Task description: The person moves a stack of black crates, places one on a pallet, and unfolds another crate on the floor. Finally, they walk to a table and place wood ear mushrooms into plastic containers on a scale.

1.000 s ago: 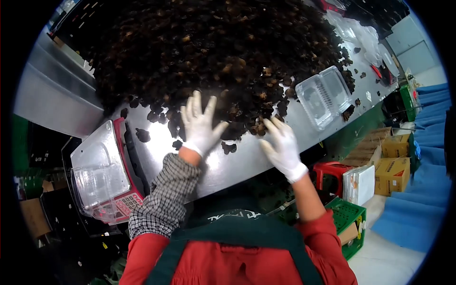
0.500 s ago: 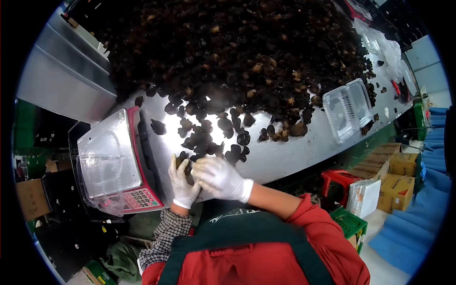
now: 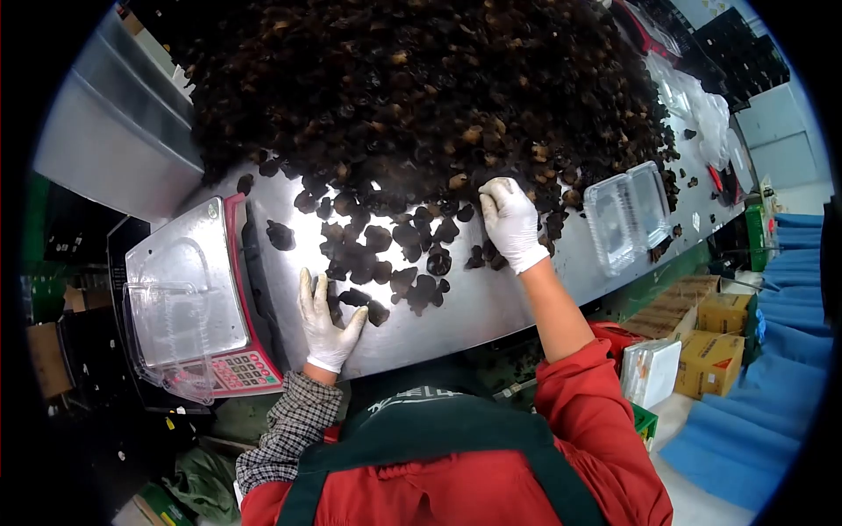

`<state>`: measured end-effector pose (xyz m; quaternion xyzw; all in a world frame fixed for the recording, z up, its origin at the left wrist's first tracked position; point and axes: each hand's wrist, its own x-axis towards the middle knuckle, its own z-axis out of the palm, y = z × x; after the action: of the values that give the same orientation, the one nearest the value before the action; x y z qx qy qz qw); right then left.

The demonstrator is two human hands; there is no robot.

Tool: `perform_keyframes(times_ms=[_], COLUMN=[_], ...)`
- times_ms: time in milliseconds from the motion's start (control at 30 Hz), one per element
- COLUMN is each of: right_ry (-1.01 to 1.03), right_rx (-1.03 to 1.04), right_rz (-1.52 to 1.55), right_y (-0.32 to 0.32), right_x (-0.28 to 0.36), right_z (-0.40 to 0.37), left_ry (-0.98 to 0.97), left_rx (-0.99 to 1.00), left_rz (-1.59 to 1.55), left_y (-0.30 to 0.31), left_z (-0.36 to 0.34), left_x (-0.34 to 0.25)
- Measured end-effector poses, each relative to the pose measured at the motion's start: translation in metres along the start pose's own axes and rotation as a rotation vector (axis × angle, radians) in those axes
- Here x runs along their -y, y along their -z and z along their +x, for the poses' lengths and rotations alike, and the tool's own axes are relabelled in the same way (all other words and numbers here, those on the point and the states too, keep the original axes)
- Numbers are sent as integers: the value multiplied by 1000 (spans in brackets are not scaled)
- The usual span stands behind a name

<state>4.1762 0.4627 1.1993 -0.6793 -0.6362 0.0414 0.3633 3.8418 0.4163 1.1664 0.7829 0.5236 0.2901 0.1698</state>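
A big heap of dark brown wood ear mushrooms (image 3: 403, 96) covers the far part of the metal table (image 3: 482, 307), and loose pieces lie spread in front of it. My left hand (image 3: 324, 329), in a white glove, rests on the table with fingers spread, beside a few loose wood ear pieces (image 3: 367, 306). Farther right, my gloved right hand (image 3: 511, 223) is at the heap's near edge. Its fingers are curled together, and whatever is in them is hidden.
Left of my left hand stands a red-edged scale (image 3: 189, 289) with a clear plastic container (image 3: 167, 337) on it. An open clear clamshell box (image 3: 618, 223) lies at the right beside the heap. Cartons (image 3: 710, 359) and a blue cloth (image 3: 754, 377) are beyond the table's right side.
My hands were together near the table's front edge. The right hand has moved away up and right to the heap, while the left has stayed low and spread its fingers.
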Motion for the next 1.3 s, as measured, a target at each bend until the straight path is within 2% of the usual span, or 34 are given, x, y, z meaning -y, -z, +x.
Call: perform_keyframes(times_ms=[100, 200, 233, 267, 300, 333, 400, 533, 633, 700, 733, 800, 833, 933, 1000, 1133, 1200, 1300], right_ry=[-129, -275, -351, -291, -371, -324, -433, -189, -249, -85, 7, 139, 181, 307, 274, 117, 147, 210], right_rx=[-66, -10, 4, -42, -22, 91, 196, 289, 430, 364, 409, 366, 375, 406, 379, 209, 135, 318], right_rz=[180, 177, 175, 115, -61, -326, -570, -28, -25, 14, 54, 176, 238, 358, 352, -62, -289, -213], right_y=[20, 88, 108, 130, 154, 173, 180, 97, 22, -20, -34, -58, -63, -63, -59, -53, -78, -92], right_x=[7, 23, 10, -4, -10, -29, -25, 39, 94, 115, 128, 152, 159, 166, 152, 108, 84, 116], right_z=[-6, -23, -42, -57, -74, -96, -119, -106, -90, -89, -89, -104, -106, -95, -68, 20, 34, 5], left_ry=[-5, -5, 6, -2, -14, -27, -23, -92, -118, -145, -176, -265, -249, -144, -51, -29, -15, 3], left_rx=[-9, -12, -6, -16, -22, -29, -7, 35, 102, 209, 283, 307, 214, 114, 87, 83, 100, 93], left_rz=[30, 22, 13, -1, -12, -23, -30, 8, 81, 126, 134, 77, 3, 13, -5, 22, 28, 22], left_y=[2, -2, 0, -4, -4, -4, -2, -2, 3, 4, 2, 17, 26, 42, 35, 28, 26, 26], left_z=[-2, 4, 3, 3, 4, 3, 0, 8, 30, 49, 48, 32, 21, -14, -20, -21, -20, -21], left_x=[2, 1, -1, 0, 0, 1, 2, -1, -22, -29, -23, -3, 4, 13, 9, 11, 11, 13])
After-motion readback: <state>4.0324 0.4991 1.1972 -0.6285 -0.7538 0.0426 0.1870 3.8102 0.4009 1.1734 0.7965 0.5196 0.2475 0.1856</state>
